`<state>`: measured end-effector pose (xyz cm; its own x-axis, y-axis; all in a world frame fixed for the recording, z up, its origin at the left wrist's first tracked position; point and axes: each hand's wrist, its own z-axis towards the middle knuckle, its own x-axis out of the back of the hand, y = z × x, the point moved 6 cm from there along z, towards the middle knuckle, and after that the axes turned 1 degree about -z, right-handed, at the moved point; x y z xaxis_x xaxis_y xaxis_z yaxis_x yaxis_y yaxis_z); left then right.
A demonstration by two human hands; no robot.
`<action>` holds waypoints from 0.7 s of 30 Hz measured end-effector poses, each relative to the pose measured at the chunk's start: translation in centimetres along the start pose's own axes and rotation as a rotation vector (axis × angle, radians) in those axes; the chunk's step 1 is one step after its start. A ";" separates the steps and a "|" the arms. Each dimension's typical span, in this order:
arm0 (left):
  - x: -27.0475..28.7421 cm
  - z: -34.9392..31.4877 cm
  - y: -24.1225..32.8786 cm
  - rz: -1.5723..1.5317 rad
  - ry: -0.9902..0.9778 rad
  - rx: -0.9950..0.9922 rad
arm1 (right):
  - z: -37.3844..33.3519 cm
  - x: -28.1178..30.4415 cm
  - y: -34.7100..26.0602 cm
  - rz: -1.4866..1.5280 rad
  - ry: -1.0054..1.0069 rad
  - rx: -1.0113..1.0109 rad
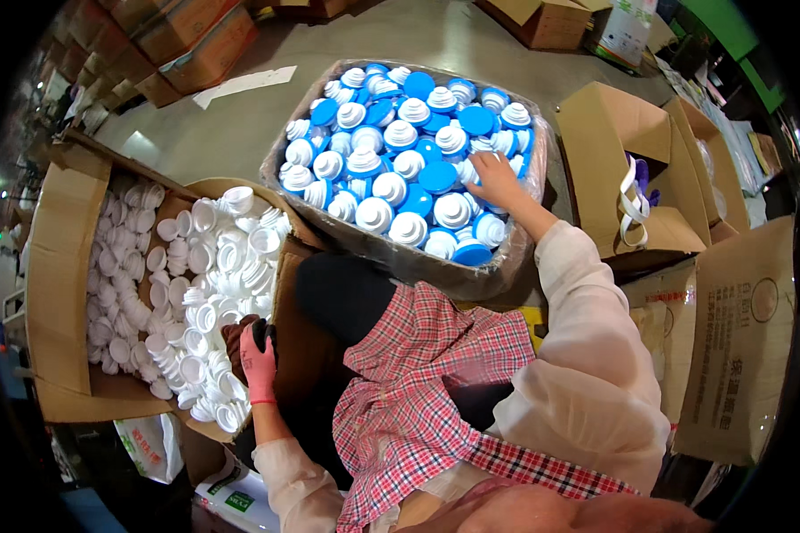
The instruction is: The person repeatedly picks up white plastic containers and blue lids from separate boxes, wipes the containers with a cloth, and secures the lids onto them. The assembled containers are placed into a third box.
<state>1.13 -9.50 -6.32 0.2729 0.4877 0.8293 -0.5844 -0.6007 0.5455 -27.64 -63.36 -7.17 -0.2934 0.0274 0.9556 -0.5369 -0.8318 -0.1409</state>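
Note:
My right hand (496,182), bare, reaches over the large lined box (542,147) in front of me. Its fingers are apart and rest on the blue-and-white stepped caps (400,135) heaped there, with none seen lifted. My left hand (258,355) wears a pink glove with black fingers. It is closed at the near right side of an open carton (62,284) full of small white plastic caps (203,253). A dark brown crumpled thing (234,345) shows at its fingers; I cannot make out what it is.
An open cardboard box (600,133) stands to the right, with a white strap (633,209) and something purple inside. Below it leans another carton (742,342). Stacked boxes (182,40) are at the far left, and a white sack (625,35) is at the far right.

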 end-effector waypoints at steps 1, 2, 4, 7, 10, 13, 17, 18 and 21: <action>-0.1 0.0 -0.4 0.011 0.000 0.003 | -0.3 -0.2 -0.3 -0.067 0.011 0.069; -0.1 0.0 -0.3 0.017 0.001 0.007 | -0.3 -0.4 0.1 -0.063 -0.057 0.031; 0.2 -0.1 -0.4 0.019 0.004 0.017 | -0.2 -0.7 0.1 -0.143 -0.128 0.042; 0.1 -0.2 0.4 -0.010 -0.014 0.033 | -0.6 -0.8 -0.4 -0.235 -0.142 0.042; 0.1 -0.2 0.1 0.015 0.015 -0.018 | -0.1 1.8 -4.5 -0.183 -0.078 -0.014; 0.2 0.0 1.1 0.053 0.031 -0.052 | -0.1 4.1 -10.6 0.191 0.245 0.241; 0.9 0.3 1.4 -0.059 -0.001 0.011 | -0.8 7.3 -26.7 0.554 0.039 0.651; 1.3 -0.1 0.4 -0.054 0.031 0.038 | -1.7 9.1 -30.7 0.684 0.167 0.822; 1.5 -0.7 -1.0 -0.058 0.107 0.076 | -3.5 11.4 -40.2 0.899 0.102 1.095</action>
<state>1.63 -7.75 -5.76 0.2188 0.5855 0.7806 -0.5090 -0.6140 0.6032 -12.17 -27.63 8.44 -0.2817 -0.7322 0.6201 0.7206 -0.5882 -0.3671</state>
